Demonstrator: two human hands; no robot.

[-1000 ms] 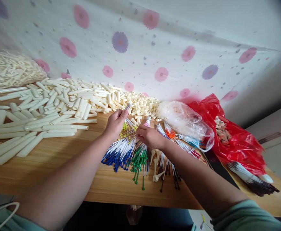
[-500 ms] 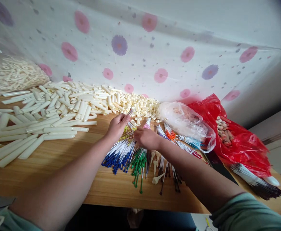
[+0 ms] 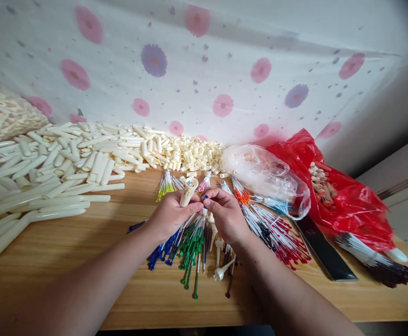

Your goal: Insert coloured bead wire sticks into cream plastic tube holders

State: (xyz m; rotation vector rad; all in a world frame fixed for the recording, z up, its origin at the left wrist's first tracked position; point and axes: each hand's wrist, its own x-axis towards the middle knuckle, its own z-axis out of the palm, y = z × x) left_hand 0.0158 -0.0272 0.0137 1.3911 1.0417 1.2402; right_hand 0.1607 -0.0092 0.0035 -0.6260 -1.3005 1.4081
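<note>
My left hand (image 3: 167, 214) is closed around a short cream pen barrel (image 3: 189, 191), held upright with small coloured bits showing in its open top. Right beside it, my right hand (image 3: 227, 213) pinches a pen refill with a small blue end (image 3: 205, 197); most of its length is hidden by the fingers. Below both hands lie fanned pen refills with blue ends (image 3: 165, 252), green ends (image 3: 191, 247) and dark red ends (image 3: 293, 247). Yellow-ended refills (image 3: 165, 189) lie behind my left hand. Cream cone-shaped pen parts (image 3: 219, 273) rest between the bundles.
Long cream tubes (image 3: 50, 196) are heaped at the left, with short cream rings (image 3: 197, 151) behind the hands. A clear bag (image 3: 259, 172) and a red bag (image 3: 357, 205) stand at the right, near a black strip (image 3: 326, 252) and dark-ended refills (image 3: 375, 261).
My right hand has come up from the refills and now pinches a blue-ended one. My left hand has come down closer to it, with the barrel upright. The view has shifted right.
</note>
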